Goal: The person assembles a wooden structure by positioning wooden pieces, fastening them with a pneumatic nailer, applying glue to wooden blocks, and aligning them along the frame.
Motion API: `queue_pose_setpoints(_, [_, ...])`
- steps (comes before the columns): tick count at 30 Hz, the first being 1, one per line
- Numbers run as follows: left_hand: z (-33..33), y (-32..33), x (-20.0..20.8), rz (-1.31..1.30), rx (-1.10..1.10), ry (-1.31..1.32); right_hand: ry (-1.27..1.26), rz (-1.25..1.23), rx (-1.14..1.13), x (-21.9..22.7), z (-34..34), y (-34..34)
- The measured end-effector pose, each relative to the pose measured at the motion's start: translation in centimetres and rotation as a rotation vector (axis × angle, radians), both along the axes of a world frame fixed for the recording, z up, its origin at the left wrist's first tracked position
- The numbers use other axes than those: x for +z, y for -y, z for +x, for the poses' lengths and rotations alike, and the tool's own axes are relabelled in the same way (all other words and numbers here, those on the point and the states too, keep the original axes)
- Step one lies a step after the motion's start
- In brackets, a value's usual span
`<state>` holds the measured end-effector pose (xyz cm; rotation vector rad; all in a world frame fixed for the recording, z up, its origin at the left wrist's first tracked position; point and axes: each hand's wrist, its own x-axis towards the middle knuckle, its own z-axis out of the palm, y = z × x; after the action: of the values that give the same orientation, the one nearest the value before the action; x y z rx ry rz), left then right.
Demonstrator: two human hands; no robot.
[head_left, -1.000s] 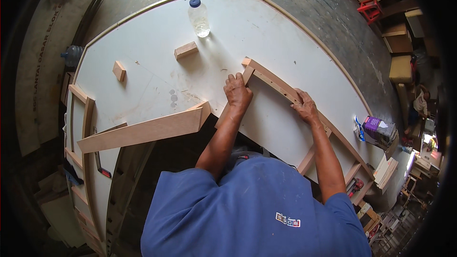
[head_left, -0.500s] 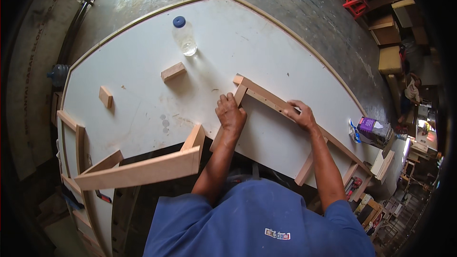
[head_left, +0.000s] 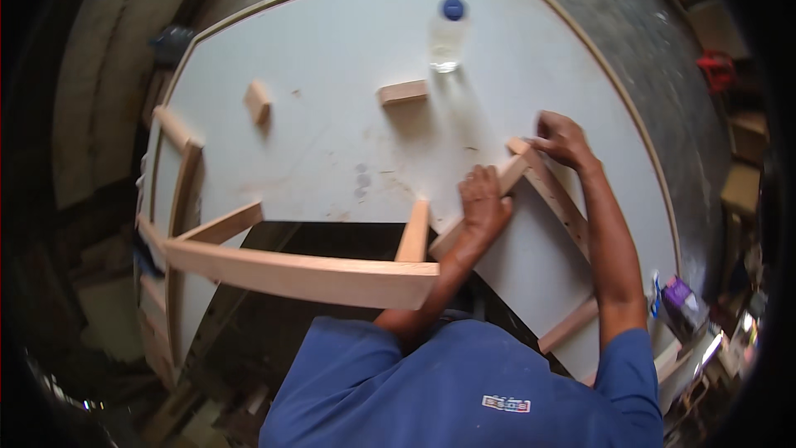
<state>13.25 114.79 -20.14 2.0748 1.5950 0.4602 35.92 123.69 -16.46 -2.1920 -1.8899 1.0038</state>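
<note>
A pale wooden frame (head_left: 557, 192) of joined bars lies on the white table in front of me, with dark holes along its long rail. My left hand (head_left: 485, 199) is closed over the short crossbar (head_left: 448, 236) near the corner. At that corner, my right hand (head_left: 565, 139) has bent fingers, with the thumb side touching the rail's end; motion blurs the fingertips. Under my right forearm, part of the long rail is hidden. A second bar (head_left: 568, 323) of the frame reaches toward my body.
On the white table (head_left: 332, 108) stand a clear bottle (head_left: 446, 41) with a blue cap and two wood blocks (head_left: 404, 93) (head_left: 258, 103). Another wooden frame (head_left: 303, 272) overhangs the near left edge. A purple box (head_left: 684, 303) sits at the right.
My right hand has moved from partway along the long rail to the frame's corner. My left hand stays on the crossbar. The whole view has swung, so the table's things appear farther right.
</note>
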Motion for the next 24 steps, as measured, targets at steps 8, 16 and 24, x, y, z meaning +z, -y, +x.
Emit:
queue_pose_setpoints(8, [-1.3,-0.3,2.7,-0.174,0.016,0.004,-0.005,0.22,-0.261,-0.5,3.2,7.6])
queue_pose_setpoints(16, [-2.2,4.2,5.4,-0.025,-0.03,0.129,0.026,0.117,-0.348,-3.7,6.0,11.0])
queue_pose_setpoints(24, [-6.3,13.6,9.9,0.161,-0.154,0.394,0.072,0.377,-0.378,-0.3,6.2,13.2])
